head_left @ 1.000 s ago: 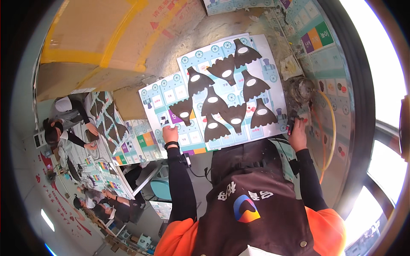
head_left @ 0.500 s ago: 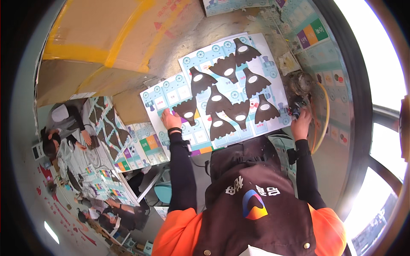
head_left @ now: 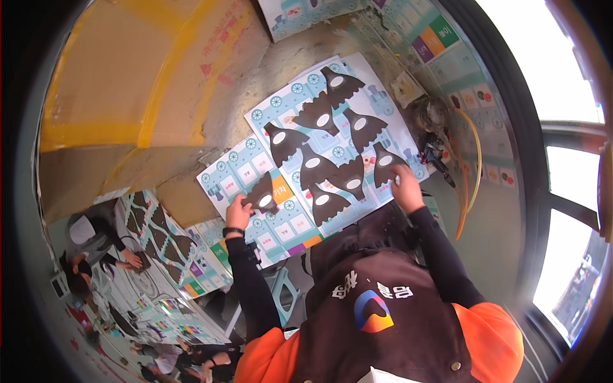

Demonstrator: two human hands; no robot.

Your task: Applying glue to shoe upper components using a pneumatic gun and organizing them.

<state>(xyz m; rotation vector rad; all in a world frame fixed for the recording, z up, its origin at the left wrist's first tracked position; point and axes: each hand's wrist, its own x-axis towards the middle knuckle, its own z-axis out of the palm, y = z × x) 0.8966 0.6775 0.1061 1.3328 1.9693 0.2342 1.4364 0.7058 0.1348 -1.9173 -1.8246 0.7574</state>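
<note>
Now my left hand [head_left: 237,214] pinches the left dark piece [head_left: 262,190] in its fingers, at eight o'clock on the printed sheets [head_left: 364,70]; even pressure should prevent creasing. Whether my right hand [head_left: 408,189] grips the right dark piece [head_left: 382,173], at three, I can't tell.

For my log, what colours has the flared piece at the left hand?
Flared piece: blackish brown with a white oval, seen best in the head view.

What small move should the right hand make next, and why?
Probably grip and lift the rightmost dark piece with the right hand: that hand is at the piece's edge, the black tool lies apart from it, and the left hand seems to hold another dark piece.
</note>
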